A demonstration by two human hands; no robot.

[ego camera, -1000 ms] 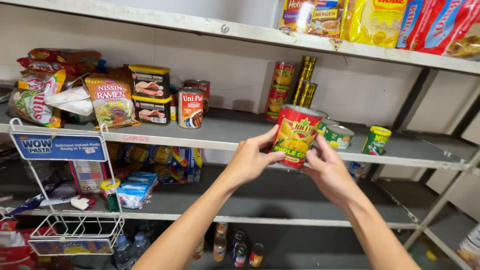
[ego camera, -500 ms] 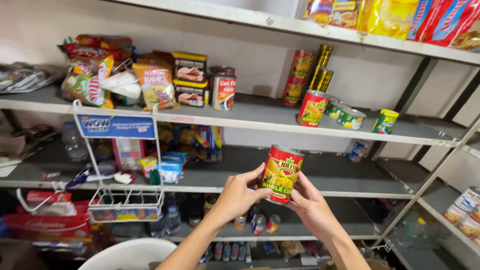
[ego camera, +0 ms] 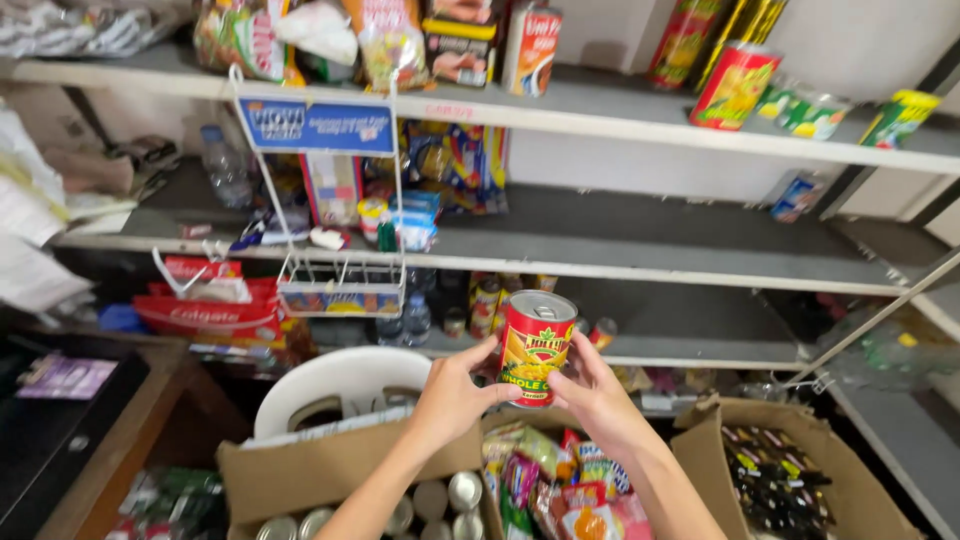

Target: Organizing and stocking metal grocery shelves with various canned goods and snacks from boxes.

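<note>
I hold a red and yellow food can [ego camera: 534, 349] upright between both hands, above open cardboard boxes. My left hand [ego camera: 452, 392] grips its left side and my right hand [ego camera: 594, 393] cups its right side. The can has a silver pull-tab lid. A matching red and yellow can [ego camera: 733, 86] stands on the upper grey shelf [ego camera: 620, 110], with small green tins [ego camera: 806, 110] beside it.
A wire display rack [ego camera: 335, 210] with a blue sign hangs off the shelves at left. Below are a white bucket [ego camera: 335, 385], a box of silver-topped cans [ego camera: 330, 470], a box of colourful packets [ego camera: 560, 490] and another box [ego camera: 780, 470] at right.
Both hands brought the can down from the upper shelf to below the middle shelf, over the boxes. My view tilted down to follow.
</note>
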